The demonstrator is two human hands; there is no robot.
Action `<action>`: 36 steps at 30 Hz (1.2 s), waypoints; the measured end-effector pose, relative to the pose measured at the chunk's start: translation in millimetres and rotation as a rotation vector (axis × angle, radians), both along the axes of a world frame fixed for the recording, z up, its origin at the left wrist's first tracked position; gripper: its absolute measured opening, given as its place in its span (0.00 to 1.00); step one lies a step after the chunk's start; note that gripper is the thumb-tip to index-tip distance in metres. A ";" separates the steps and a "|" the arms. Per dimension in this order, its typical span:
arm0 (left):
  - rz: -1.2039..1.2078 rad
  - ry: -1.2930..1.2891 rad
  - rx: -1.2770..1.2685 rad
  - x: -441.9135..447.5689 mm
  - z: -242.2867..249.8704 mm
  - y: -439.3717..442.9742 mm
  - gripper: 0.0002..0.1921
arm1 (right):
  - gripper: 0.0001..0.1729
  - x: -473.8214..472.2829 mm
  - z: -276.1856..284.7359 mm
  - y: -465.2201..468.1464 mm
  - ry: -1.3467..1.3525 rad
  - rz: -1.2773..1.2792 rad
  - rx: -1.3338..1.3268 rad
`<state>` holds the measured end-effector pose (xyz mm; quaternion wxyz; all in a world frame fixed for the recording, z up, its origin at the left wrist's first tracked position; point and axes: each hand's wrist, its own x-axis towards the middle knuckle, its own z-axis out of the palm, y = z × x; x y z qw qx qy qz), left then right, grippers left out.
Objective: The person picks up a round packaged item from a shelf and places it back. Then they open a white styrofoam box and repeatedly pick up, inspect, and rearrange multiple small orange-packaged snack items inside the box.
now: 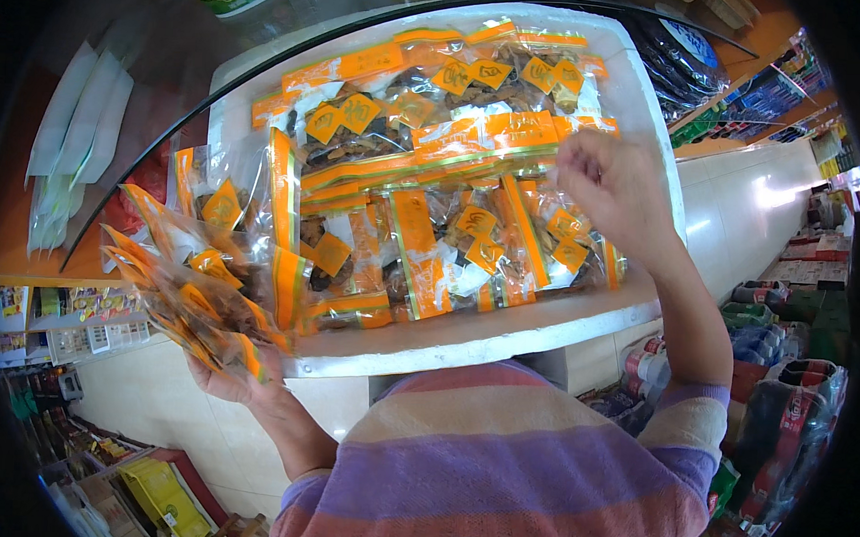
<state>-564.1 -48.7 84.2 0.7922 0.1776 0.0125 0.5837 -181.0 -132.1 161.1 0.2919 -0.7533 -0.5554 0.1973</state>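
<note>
A white foam box lies before me, filled with clear plastic packets of dried brown pieces, each with orange bands and diamond labels bearing writing. My left hand grips a bundle of several such packets at the box's front left corner, fanned out and partly over the rim. Over the right side of the box is my right hand, its fingers curled beside the orange band of a packet. Whether it touches or pinches that packet cannot be made out.
A dark glass edge crosses behind the box's far left side. White packets lie on the wooden shelf at left. Wrapped bottle packs stand on the floor at right, and a yellow carton at lower left.
</note>
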 end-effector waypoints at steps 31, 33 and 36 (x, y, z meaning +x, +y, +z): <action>0.192 0.148 -0.044 -9.4 -4.6 5.0 0.28 | 0.33 14.2 -47.4 -56.2 -0.538 0.203 -0.216; 0.005 0.023 0.092 -11.0 -6.4 7.4 0.29 | 0.33 11.5 -48.3 -53.6 -0.572 0.281 -0.240; 0.032 0.021 0.070 -11.8 -7.6 7.5 0.29 | 0.32 7.9 -51.5 -45.5 -0.616 0.361 -0.281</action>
